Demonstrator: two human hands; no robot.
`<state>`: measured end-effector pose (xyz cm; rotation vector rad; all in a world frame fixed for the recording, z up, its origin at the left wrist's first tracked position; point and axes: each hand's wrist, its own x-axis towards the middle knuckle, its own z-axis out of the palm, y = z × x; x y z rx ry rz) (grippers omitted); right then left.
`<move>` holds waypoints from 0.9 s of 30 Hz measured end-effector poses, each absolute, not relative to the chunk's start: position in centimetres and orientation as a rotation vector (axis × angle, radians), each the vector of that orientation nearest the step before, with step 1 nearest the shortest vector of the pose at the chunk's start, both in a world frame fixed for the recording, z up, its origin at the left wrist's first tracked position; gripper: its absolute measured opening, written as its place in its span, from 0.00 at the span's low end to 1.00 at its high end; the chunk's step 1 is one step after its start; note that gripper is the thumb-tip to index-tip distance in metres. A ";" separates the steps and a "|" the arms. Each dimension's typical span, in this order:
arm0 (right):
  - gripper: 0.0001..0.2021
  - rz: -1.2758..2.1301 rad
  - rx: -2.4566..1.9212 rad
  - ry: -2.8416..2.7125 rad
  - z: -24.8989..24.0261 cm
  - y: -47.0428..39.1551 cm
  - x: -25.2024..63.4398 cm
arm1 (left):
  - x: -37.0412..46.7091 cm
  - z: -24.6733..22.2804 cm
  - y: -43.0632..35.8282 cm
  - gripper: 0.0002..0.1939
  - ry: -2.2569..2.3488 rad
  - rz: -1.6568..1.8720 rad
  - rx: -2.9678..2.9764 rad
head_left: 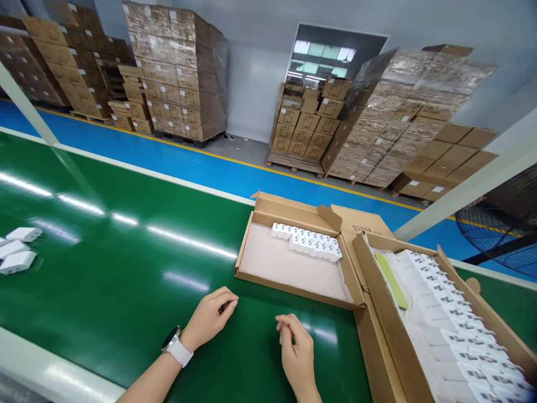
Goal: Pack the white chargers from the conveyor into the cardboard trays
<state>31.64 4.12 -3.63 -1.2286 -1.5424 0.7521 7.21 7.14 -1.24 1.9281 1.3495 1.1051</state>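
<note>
My left hand (212, 317), with a watch (173, 340) on its wrist, is just above the green surface, its fingers curled together and nothing visible in them. To its right, my right hand (296, 350) is also closed, thumb against fingers, with no object showing. Beyond both hands lies an open shallow cardboard box (289, 282). Two rows of small white plastic pieces (314, 244) stand at its far side, on a pale lining. Neither hand touches the box.
At right, a second open carton (398, 330) holds many white blocks (457, 313) with metal prongs and a yellow-green strip (391, 280). Several white blocks (19, 260) lie far left on the green belt (126, 268). A fan (499, 235) and stacked cartons (176, 73) stand beyond.
</note>
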 end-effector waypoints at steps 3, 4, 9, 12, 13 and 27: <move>0.16 0.750 -1.227 -1.543 -3.6 4.1 31.6 | 7.2 -1.2 7.1 0.16 1.346 1.100 1.929; 0.16 0.748 -1.226 -1.543 -3.6 4.1 31.6 | 7.2 -1.2 7.2 0.16 1.345 1.101 1.929; 0.16 0.749 -1.225 -1.554 -3.4 4.1 31.7 | 7.2 -1.5 7.3 0.16 1.341 1.094 1.934; 0.16 0.754 -1.229 -1.557 -3.5 4.1 31.7 | 7.2 -1.6 7.2 0.16 1.344 1.093 1.938; 0.16 0.755 -1.232 -1.556 -3.5 4.1 31.7 | 7.2 -1.7 7.2 0.16 1.344 1.092 1.939; 0.14 0.755 -1.241 -1.553 -3.7 4.1 31.8 | 7.1 -1.6 7.4 0.14 1.350 1.114 1.954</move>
